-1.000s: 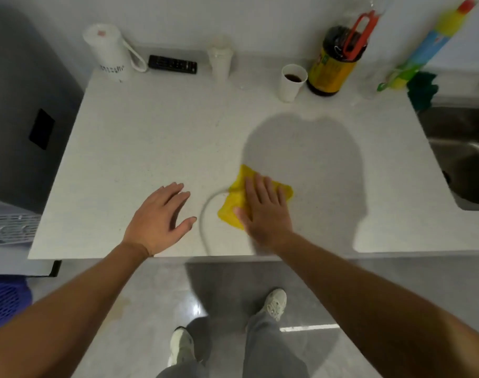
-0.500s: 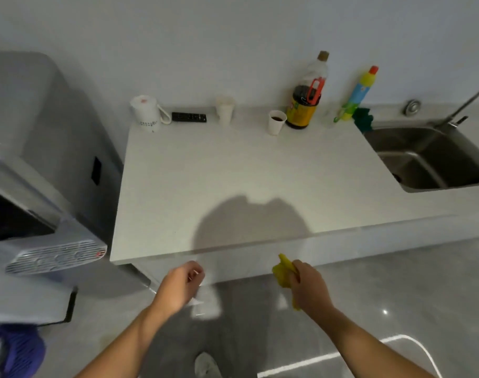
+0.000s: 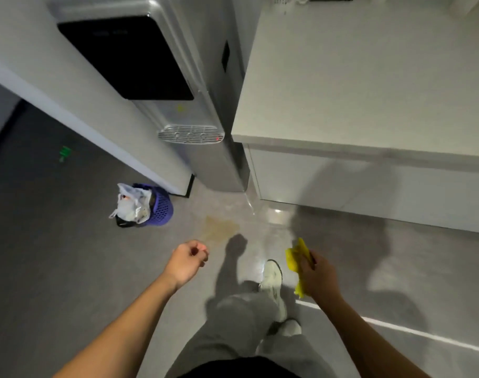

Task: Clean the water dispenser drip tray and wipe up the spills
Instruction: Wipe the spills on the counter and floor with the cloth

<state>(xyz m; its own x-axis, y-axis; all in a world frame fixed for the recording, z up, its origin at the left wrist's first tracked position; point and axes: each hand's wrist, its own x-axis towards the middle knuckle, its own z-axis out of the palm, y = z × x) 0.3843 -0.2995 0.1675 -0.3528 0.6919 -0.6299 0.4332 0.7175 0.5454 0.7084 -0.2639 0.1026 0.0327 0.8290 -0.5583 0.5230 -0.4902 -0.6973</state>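
Gripping yellow cloth (image 3: 295,258), R hand (image 3: 318,276)

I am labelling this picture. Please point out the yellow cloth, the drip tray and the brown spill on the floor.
yellow cloth (image 3: 295,256), head view, upper fold.
drip tray (image 3: 190,134), head view, grille centre.
brown spill (image 3: 219,227), head view, stain centre.

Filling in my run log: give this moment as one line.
left hand: empty | right hand: grips cloth | spill: on floor, unwiped | drip tray: in dispenser
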